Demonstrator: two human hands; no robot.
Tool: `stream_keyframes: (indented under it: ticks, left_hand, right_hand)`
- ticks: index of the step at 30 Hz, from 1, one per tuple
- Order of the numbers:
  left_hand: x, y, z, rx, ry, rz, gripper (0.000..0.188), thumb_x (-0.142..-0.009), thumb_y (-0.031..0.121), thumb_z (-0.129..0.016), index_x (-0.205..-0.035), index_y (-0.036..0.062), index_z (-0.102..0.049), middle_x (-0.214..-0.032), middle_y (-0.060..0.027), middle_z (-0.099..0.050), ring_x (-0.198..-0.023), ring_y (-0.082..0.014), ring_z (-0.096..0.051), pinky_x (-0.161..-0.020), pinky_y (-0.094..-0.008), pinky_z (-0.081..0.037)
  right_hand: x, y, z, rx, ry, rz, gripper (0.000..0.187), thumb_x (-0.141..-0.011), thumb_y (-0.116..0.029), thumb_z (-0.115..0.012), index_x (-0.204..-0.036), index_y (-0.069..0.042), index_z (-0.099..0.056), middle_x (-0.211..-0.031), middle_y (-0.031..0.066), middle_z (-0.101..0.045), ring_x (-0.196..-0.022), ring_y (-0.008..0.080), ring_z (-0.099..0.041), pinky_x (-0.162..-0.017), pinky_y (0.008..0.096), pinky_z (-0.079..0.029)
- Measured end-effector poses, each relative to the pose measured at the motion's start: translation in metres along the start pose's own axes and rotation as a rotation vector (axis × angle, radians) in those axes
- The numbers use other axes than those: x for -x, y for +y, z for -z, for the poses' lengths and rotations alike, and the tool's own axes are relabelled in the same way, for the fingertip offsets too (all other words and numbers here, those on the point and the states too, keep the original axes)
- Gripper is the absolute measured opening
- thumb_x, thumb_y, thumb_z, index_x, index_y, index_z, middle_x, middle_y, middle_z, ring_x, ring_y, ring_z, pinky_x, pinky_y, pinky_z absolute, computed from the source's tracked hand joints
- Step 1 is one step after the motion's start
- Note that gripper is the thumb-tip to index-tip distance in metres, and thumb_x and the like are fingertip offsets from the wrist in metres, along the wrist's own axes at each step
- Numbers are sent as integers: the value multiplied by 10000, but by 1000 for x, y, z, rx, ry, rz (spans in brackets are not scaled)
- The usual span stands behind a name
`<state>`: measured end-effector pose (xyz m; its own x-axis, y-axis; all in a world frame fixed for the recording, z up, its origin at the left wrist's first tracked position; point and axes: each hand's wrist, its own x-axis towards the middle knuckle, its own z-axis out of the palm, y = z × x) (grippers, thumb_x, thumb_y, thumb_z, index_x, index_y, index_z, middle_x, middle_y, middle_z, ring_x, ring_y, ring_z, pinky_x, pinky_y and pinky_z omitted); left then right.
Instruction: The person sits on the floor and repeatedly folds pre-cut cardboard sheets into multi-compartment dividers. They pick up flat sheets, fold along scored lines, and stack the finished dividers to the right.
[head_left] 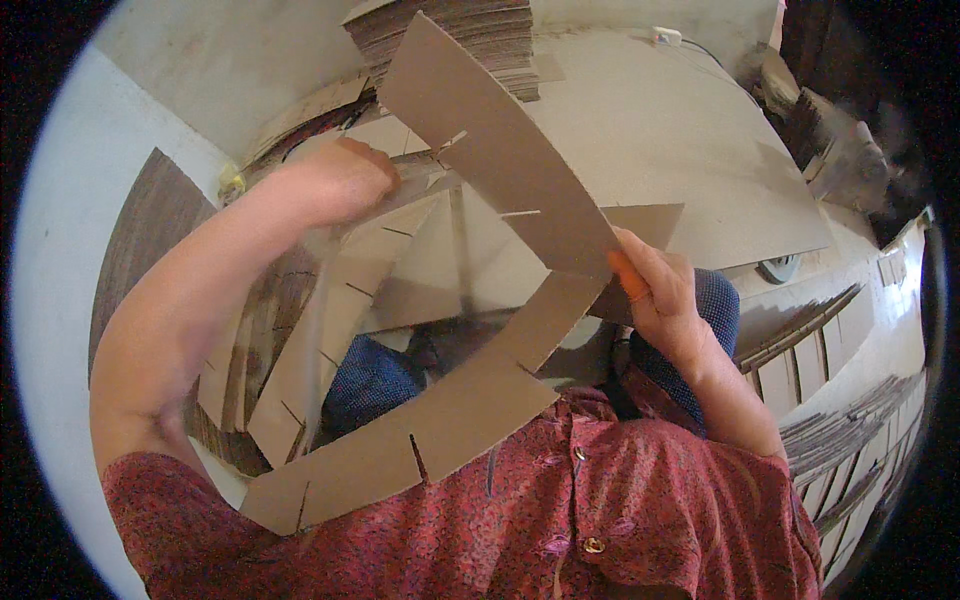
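Note:
My right hand [662, 298] is closed around slotted cardboard strips where they meet. An orange band wraps one of its fingers. From this hand one slotted strip [520, 165] rises up and to the left, while another slotted strip [450, 405] runs down and left across my lap and shirt. My left hand [345, 183] is curled shut to the left of the raised strip, over more slotted cardboard [345, 300]. A smeared, pale strip-like shape shows below its knuckles, and I cannot make out what its fingers hold.
A tall stack of cardboard [460, 40] stands at the back. Beside it lies a large flat sheet [690, 140]. Cardboard piles [150, 250] lean at the left wall, and slotted strips [850, 430] are stacked along the right. A white plug with a cable [667, 37] lies at the back.

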<state>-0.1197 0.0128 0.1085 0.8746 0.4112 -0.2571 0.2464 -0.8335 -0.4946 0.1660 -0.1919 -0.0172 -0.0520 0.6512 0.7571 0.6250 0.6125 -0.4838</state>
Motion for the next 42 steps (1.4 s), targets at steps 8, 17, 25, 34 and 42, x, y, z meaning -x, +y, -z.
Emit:
stream_keyframes:
  ticks: [8,17,25,34,42]
  left_hand:
    - [3,-103,23,93,-117,461,164,-721,154,-571,-820,26,-593,-742,-137,-589,-650,-268,-568,-583,-384,-439]
    - [-31,-32,16,815,-149,403,290,-764,104,-523,-1033,3,-563,-799,-84,-592,-624,-172,-563,-541,-319,-475]
    - [-70,75,-17,1205,-100,191,286,-770,118,-508,-1016,-14,-570,-756,-97,-600,-624,-185,-560,-567,-343,-470]
    - [-65,133,1,399,157,97,142,-700,64,-552,-809,-25,-546,-833,-166,-570,-745,-344,-597,-628,-436,-484]
    - [-56,125,-12,1325,-13,342,297,-802,63,-560,-1082,-37,-562,-765,-44,-604,-663,-105,-539,-563,-261,-439]
  right_hand:
    - [5,-1,8,-24,-35,-13,280,-797,34,-556,-1075,20,-525,-798,193,-608,-711,348,-618,-590,378,-488]
    - [3,12,5,-4,11,-87,292,-802,39,-547,-1092,12,-525,-840,217,-609,-739,365,-616,-593,365,-489]
    - [2,11,17,161,-100,-263,220,-820,-32,-529,-1040,-19,-537,-740,234,-585,-674,399,-587,-563,429,-472]
    - [-9,8,22,178,-321,-400,235,-853,-78,-526,-1070,7,-555,-816,266,-576,-746,429,-568,-629,398,-465]
    - [-14,3,15,158,-304,-374,227,-842,-65,-530,-1056,1,-561,-757,269,-560,-693,420,-571,-584,398,-465]
